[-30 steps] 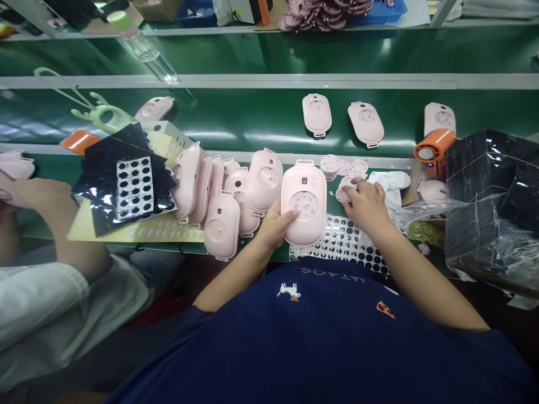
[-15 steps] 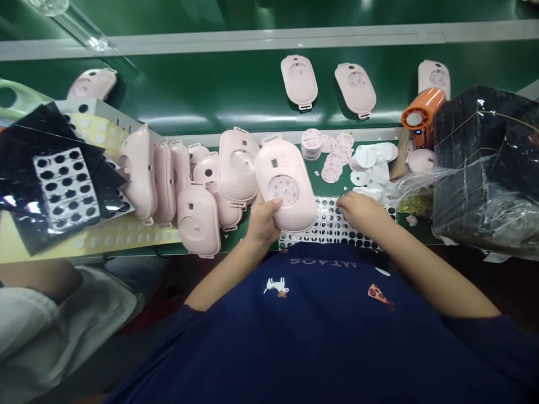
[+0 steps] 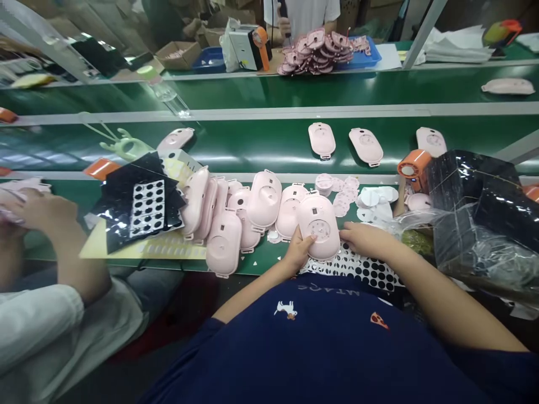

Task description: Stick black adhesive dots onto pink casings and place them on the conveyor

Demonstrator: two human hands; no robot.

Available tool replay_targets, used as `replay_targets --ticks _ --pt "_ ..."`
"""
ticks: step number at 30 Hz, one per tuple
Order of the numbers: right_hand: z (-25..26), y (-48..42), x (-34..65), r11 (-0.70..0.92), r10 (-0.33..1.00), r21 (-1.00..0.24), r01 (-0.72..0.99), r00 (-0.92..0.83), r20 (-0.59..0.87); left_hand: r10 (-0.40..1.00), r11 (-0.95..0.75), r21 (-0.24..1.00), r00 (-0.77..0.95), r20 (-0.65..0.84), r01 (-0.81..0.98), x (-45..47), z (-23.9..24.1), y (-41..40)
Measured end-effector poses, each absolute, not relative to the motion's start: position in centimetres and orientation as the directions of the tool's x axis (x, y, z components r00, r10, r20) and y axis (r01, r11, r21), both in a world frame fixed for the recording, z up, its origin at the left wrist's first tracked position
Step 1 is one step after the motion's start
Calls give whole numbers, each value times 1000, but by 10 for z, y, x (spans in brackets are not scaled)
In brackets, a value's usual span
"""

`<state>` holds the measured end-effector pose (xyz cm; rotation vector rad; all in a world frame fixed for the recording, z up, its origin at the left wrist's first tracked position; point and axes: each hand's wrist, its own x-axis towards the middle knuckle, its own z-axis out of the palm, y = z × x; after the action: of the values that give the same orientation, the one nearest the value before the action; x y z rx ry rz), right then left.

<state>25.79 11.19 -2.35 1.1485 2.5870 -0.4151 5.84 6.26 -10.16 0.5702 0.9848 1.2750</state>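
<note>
A pale pink plastic oval housing (image 3: 319, 227) is held by the curled fingers of the left hand (image 3: 298, 252) at its lower-left edge. The right hand (image 3: 366, 240), fingers extended and empty, lies just beside it at 3 o'clock. The housing's long axis runs about 12 to 6, its round recessed disc facing up, above the near edge of the green conveyor belt (image 3: 261, 265) and a black-dotted sheet (image 3: 357, 270).

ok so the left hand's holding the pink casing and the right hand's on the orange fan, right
No: the right hand isn't on the orange fan; it's over the sheet of black dot stickers, beside the casing, as the head view shows. The left hand does hold the pink casing.
</note>
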Motion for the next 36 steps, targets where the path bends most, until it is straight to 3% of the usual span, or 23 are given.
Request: replay_targets --ticks 3,7,9,12,13,15,17,20,36 --pt "-26 112 269 741 598 -139 656 -741 -307 955 255 824 -5 -298 -506 59 -98 63" --pt "-34 105 292 816 555 -147 559 -829 -72 947 291 815 26 -321 -501 59 -91 68" --pt "-35 97 298 752 630 -300 588 -774 62 944 298 816 29 -327 -496 59 -89 70" --pt "-26 80 289 460 861 -718 522 -460 217 954 273 871 -2 -300 -409 58 -86 67" --pt "-21 75 282 332 924 -842 425 -327 200 962 250 906 -18 -273 -341 57 -84 65" --pt "-10 68 264 113 986 -975 193 -141 86 982 182 971 -29 -188 -152 55 -76 59" --pt "1 66 248 -10 996 -1000 27 -89 -13 996 93 995 13 -94 28 53 -66 54" --pt "12 70 236 -40 997 -997 -69 -69 -35 994 -34 988 105 19 150 51 -50 50" --pt "12 79 237 -78 996 -982 -172 -63 -68 986 -111 952 153 69 285 51 -45 52"
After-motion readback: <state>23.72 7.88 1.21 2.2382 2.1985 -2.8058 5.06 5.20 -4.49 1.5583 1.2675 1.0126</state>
